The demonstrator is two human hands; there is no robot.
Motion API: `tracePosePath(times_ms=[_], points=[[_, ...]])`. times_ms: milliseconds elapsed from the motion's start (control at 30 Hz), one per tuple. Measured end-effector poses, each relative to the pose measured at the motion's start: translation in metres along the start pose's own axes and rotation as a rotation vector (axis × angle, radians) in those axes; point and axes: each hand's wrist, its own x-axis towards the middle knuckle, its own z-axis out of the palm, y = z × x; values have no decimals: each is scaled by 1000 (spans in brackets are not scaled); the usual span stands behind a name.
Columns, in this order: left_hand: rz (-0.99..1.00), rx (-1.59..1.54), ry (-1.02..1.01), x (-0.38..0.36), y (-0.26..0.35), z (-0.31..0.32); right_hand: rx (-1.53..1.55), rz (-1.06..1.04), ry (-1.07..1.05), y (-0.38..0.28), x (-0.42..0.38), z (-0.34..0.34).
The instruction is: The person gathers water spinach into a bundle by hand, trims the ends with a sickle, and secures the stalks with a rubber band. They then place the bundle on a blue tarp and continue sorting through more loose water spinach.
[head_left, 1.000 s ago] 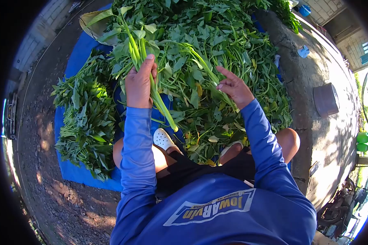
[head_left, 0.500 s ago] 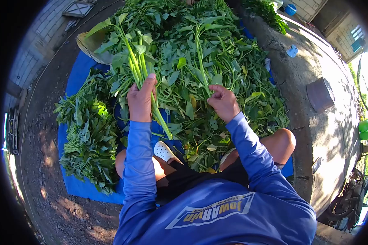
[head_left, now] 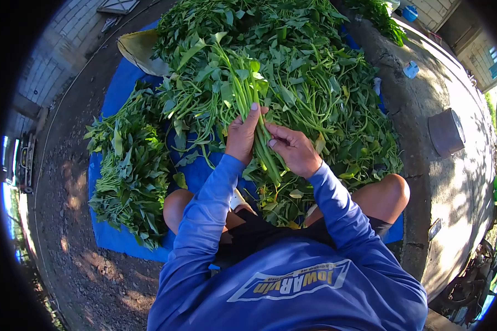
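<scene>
Left hand [head_left: 242,138] closed round a bunch of leafy stalks [head_left: 269,164], over heap of greens [head_left: 328,96]; leaves toward eleven o'clock, bare ends toward five, seemingly keeping foliage off fingers; right hand [head_left: 296,153], at four, pinches lower stems.

left shoe [head_left: 237,199]: partly hidden | leafy heap [head_left: 309,94]: top cut off

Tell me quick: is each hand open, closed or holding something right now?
Left hand: closed, holding a bunch of leafy green stems.
Right hand: closed, fingers pinched at that bunch's lower stems; how many, I cannot tell.
</scene>
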Motion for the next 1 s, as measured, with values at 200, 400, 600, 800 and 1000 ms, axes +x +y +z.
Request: tracePosePath(times_ms=[200, 400, 600, 800, 1000], points=[[62, 78, -55, 14, 29, -12, -101, -59, 377, -23, -3, -34], [77, 22, -176, 6, 60, -24, -423, -161, 134, -36, -65, -33], [53, -32, -168, 7, 58, -18, -653, -497, 143, 4, -65, -10], [78, -65, 6, 14, 48, -19, -663, -588, 229, 1, -66, 0], [351, 92, 217, 11, 44, -10, -454, -173, 182, -5, -59, 12]])
